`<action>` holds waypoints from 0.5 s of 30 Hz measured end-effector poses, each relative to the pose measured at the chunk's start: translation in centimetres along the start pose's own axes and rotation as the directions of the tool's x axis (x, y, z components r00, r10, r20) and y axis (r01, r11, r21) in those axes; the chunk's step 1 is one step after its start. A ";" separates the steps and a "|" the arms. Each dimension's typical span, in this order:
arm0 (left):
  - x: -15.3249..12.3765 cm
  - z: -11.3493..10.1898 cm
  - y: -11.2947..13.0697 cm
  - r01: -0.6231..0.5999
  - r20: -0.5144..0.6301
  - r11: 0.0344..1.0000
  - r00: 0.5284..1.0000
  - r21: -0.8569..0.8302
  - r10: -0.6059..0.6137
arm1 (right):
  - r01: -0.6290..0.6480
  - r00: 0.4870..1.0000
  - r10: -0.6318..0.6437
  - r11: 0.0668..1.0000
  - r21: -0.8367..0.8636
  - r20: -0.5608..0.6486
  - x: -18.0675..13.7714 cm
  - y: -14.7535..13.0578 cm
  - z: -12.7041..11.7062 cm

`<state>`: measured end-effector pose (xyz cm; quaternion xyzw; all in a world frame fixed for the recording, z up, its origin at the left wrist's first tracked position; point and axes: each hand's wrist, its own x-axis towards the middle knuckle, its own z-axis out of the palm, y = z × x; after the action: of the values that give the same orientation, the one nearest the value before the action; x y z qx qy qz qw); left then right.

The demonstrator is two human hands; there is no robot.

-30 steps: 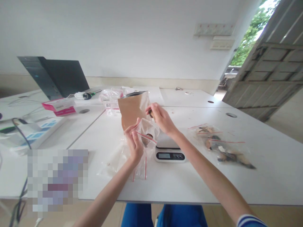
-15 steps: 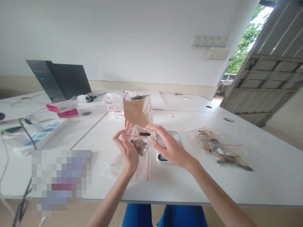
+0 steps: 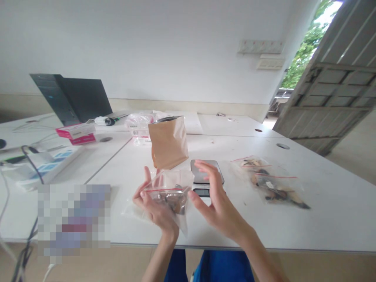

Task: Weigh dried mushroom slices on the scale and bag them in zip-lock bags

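White table (image 3: 293, 231) carries everything: nearest, the left hand (image 3: 154, 205) pinches a clear zip bag (image 3: 170, 192) of brown pieces, the right hand (image 3: 216, 199) spread beside it; beyond, a kitchen scale (image 3: 207, 178), then a brown paper pouch (image 3: 169, 143).

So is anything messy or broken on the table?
Nothing looks broken or spilled. The brown paper bag stands open, leaning a bit. The left hand holds a small zip bag; filled bags lie loosely piled to the right.

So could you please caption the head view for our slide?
Left hand holds a clear zip bag beside the right hand, above a scale.
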<state>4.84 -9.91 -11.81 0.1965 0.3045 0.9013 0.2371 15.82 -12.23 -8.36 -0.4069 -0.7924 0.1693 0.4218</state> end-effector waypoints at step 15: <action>-1.0 -2.9 -1.2 0.120 0.260 0.919 0.938 0.374 -0.229 | -0.077 0.985 0.107 0.976 0.203 -0.139 -0.7 1.0 -0.2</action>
<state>4.54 -10.89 -14.95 0.3416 0.4382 0.7667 0.3216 16.69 -12.18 -9.26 -0.4109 -0.7183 0.2355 0.5096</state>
